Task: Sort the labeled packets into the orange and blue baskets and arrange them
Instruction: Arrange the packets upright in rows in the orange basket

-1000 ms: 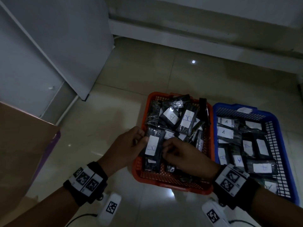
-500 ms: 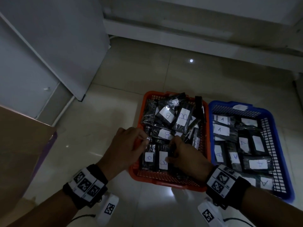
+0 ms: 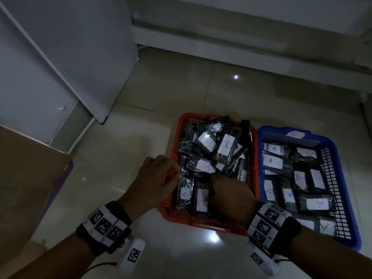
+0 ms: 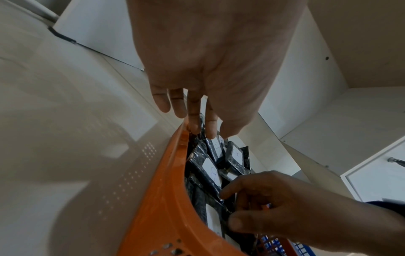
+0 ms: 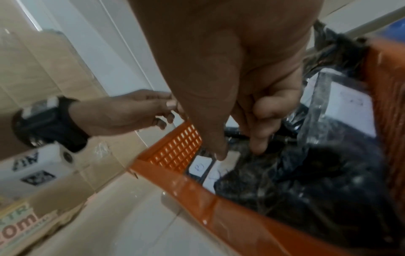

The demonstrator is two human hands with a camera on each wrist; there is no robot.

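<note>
The orange basket point(image 3: 201, 224) holds black packets with white B labels, several piled loosely at its far end. The blue basket point(image 3: 350, 198) to its right holds packets labelled A, laid flat. My left hand point(image 3: 178, 174) is at the orange basket's left rim and pinches the clear plastic edge of a packet point(image 4: 198, 138). My right hand point(image 3: 211, 188) is inside the basket's near end. Its thumb presses the label of a B packet point(image 3: 202, 202) and its fingers curl over that packet's far edge. Another B packet point(image 3: 184, 195) lies beside it on the left.
Both baskets stand side by side on a glossy tiled floor. A brown cardboard box point(image 3: 26, 178) is close on the left, a white cabinet point(image 3: 60, 57) behind it, and a wall ledge point(image 3: 241, 47) runs beyond the baskets.
A second ago both hands held a B packet up over the basket's near end. It now lies flat in the front row beside another B packet, and both hands have come down with it.
</note>
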